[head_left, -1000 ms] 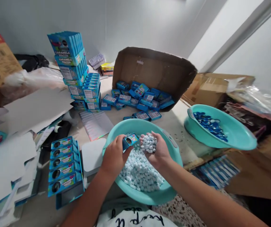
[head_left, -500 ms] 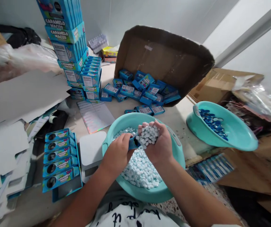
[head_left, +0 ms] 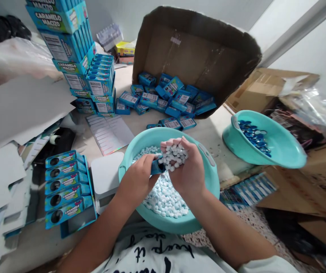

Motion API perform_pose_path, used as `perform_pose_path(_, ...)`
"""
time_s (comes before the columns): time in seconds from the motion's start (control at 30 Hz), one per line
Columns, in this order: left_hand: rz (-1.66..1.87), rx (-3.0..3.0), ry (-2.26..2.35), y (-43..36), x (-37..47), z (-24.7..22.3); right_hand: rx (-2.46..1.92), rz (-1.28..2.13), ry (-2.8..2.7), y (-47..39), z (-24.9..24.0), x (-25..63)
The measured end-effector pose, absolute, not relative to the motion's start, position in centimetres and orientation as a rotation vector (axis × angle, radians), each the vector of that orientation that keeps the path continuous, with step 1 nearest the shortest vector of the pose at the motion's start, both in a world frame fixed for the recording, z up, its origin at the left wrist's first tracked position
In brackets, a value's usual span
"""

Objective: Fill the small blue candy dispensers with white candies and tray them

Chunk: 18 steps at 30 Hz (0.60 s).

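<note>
My left hand [head_left: 138,175] grips a small blue candy box [head_left: 157,166] above a turquoise basin [head_left: 208,212]. The box's dark opening faces right, up against my right hand [head_left: 190,170]. That hand is cupped palm up around a heap of small white candies [head_left: 175,156], some of them at the mouth of the box. Below both hands, many loose white candies [head_left: 167,199] lie in the basin. How full the box is inside I cannot tell.
Left of the basin are a white scale [head_left: 106,172] and a tray of blue boxes [head_left: 66,185]. Behind stand stacked boxes [head_left: 76,81] and a tipped carton [head_left: 191,49] with loose boxes. At right, another turquoise basin [head_left: 288,151] holds blue discs.
The camera view has shifted, so most things sit a little higher and further left. The heap in my right hand looks somewhat smaller. My left hand still holds the box.
</note>
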<state>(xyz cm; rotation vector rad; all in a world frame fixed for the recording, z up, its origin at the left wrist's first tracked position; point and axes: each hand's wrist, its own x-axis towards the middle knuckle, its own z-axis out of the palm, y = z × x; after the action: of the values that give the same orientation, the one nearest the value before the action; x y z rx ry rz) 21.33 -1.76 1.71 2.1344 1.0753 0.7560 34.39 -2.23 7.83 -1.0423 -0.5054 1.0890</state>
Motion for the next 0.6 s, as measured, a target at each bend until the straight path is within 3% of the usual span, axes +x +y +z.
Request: perform_pose_path(0.6,0.812,2.133,1.105,-1.76,21.62,1.70,-1.004,0.915,-0.840,-3.04,7.67,33.42)
